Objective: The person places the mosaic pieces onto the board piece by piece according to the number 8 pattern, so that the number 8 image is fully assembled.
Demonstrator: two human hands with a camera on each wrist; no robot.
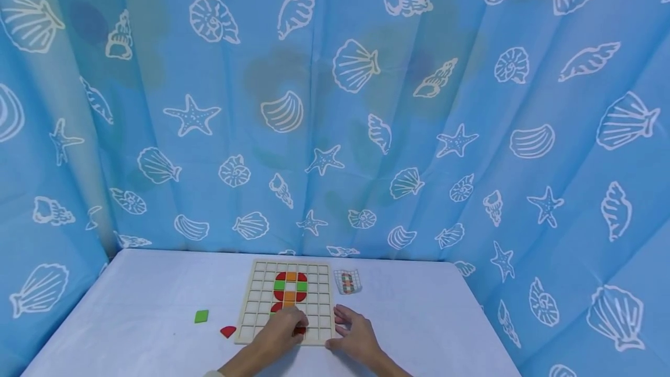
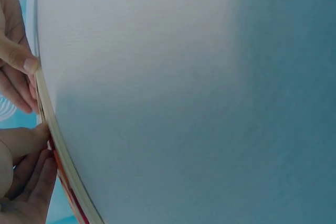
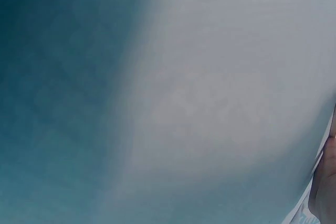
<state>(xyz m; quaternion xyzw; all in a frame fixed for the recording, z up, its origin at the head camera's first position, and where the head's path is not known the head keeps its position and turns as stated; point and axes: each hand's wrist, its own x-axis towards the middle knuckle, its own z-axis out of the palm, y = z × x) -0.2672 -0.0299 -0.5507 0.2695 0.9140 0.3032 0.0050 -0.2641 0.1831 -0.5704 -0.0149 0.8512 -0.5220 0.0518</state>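
Observation:
A pale square grid board (image 1: 262, 292) lies on the table, with red, green and orange flat tiles forming a rounded figure down its middle columns. Over the lower part of that figure is my left hand (image 1: 282, 329), its thumb and fingertips pinching a red tile (image 1: 300, 330) at the board's surface. The left wrist view shows this hand (image 2: 26, 182) side-on, a bit of red at its fingertips. At the board's lower right corner my right hand (image 1: 357, 335) rests thumb and fairly straight fingers against the edges. Part of the figure is hidden under the left hand.
Left of the board lie a loose green square tile (image 1: 201, 316) and a red quarter-round tile (image 1: 227, 331). A small card with a printed grid pattern (image 1: 348, 281) lies beside the board's upper right. Behind the white table (image 1: 157, 284) hangs a blue shell-patterned curtain (image 1: 324, 115).

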